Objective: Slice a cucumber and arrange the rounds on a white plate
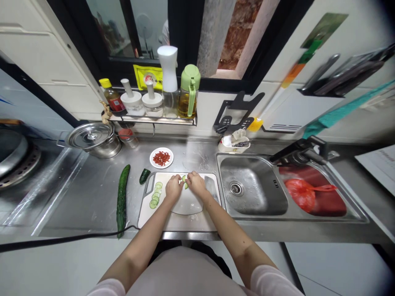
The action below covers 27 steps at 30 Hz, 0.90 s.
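Observation:
My left hand (173,188) and my right hand (196,183) meet over the white cutting board (175,220), both pinched on small cucumber pieces (184,180) between them. A row of cucumber slices (156,195) lies on the board just left of my left hand. A cleaver (210,187) rests flat on the board's right side, beside my right hand. A whole cucumber (121,199) and a cucumber end (144,176) lie on the steel counter left of the board.
A small plate of chopped red chili (161,158) sits behind the board. A lidded steel pot (92,139) stands at left, a condiment rack (154,102) at the back. The sink (253,189) lies right, with a red basin holding a red bag (300,194). A black cable (61,238) crosses the counter edge.

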Tool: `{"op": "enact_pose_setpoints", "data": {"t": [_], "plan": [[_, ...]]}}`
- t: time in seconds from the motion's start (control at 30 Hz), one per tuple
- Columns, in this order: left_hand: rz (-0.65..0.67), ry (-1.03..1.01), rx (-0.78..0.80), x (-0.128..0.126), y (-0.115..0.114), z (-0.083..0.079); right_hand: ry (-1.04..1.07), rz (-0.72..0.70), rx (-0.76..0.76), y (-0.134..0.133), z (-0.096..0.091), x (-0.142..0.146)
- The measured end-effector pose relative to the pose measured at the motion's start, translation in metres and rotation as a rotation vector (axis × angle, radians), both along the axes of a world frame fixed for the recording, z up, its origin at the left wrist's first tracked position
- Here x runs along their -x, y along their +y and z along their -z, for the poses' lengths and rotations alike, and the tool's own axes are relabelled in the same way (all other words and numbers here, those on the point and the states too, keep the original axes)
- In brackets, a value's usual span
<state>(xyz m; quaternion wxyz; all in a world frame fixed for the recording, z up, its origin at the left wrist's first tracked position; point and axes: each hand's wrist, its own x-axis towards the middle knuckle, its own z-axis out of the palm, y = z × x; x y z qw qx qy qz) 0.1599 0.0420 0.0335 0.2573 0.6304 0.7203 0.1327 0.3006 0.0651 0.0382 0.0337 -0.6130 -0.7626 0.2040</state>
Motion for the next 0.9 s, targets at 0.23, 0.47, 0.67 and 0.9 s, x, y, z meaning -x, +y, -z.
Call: {"op": "enact_pose_setpoints", "data": {"t": [0.23, 0.47, 0.67, 0.9], "plan": [[-0.037, -0.050, -0.046, 0.007, -0.003, 0.003, 0.052, 0.129, -0.039, -0.013, -0.004, -0.017], [-0.084, -0.098, -0.089, 0.016, -0.012, 0.003, 0.042, 0.153, -0.034, -0.029, -0.002, -0.026], [-0.021, -0.054, -0.070, 0.012, -0.018, 0.001, -0.008, 0.087, 0.005, -0.032, -0.001, -0.023], [0.047, 0.032, -0.040, 0.007, -0.016, -0.002, -0.099, 0.009, 0.011, -0.033, -0.004, -0.020]]}}
